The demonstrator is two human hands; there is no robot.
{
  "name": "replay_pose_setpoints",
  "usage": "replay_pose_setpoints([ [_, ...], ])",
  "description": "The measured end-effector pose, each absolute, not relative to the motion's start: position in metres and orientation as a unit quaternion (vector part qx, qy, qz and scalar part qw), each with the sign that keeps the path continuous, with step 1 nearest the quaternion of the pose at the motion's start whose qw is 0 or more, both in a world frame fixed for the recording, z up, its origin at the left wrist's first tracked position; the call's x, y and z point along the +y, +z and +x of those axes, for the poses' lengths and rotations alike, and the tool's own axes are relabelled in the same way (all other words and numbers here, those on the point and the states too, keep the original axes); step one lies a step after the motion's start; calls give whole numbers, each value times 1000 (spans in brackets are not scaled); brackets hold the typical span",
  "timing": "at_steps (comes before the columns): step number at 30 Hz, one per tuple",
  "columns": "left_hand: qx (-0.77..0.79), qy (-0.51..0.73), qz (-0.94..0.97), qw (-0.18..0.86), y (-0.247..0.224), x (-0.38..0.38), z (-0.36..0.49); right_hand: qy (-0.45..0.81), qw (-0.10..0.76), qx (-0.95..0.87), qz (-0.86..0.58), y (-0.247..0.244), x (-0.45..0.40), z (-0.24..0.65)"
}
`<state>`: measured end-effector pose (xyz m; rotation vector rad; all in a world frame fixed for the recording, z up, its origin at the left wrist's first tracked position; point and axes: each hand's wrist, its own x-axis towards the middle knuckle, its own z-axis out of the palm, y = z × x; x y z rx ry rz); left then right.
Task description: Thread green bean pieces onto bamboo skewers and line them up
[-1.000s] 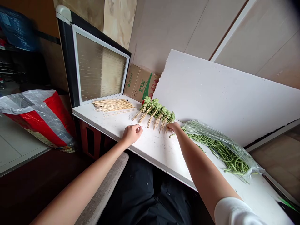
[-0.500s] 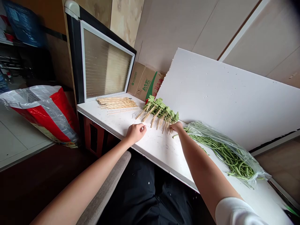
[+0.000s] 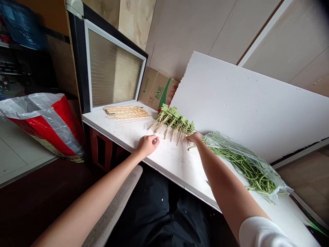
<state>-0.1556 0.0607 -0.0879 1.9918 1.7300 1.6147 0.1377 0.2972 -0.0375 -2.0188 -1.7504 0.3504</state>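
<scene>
Green beans threaded on wooden sticks (image 3: 174, 118) lie in a long overlapping row on the white table (image 3: 177, 164), their bare stick ends pointing toward me. At the row's right end, my right hand (image 3: 194, 137) is closed around the stick ends there; its fingertips are partly hidden. My left hand (image 3: 148, 145) rests near the table's front edge with its fingers curled together, and whether anything small is in them cannot be made out. Loose bare sticks (image 3: 125, 112) form a flat pile at the table's left end. Long green beans (image 3: 257, 175) lie in a clear plastic bag on the right.
A cardboard box (image 3: 159, 90) stands behind the skewers. A framed panel (image 3: 113, 67) rises at the left, and a white board (image 3: 246, 103) leans at the back. A red and white sack (image 3: 61, 127) stands left of the table.
The view has shifted slightly. My right hand remains at the right end of the row, with its forearm a little lower in view. My left hand keeps its curled shape.
</scene>
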Motion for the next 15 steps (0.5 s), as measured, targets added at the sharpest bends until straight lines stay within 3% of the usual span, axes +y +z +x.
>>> replay_pose_setpoints([
  [4, 560, 520, 645, 21, -88, 61, -155, 139, 159, -615, -760, -37, 298, 135],
  [15, 564, 512, 648, 10, -88, 61, -156, 138, 133, -638, -746, -36, 294, 135],
])
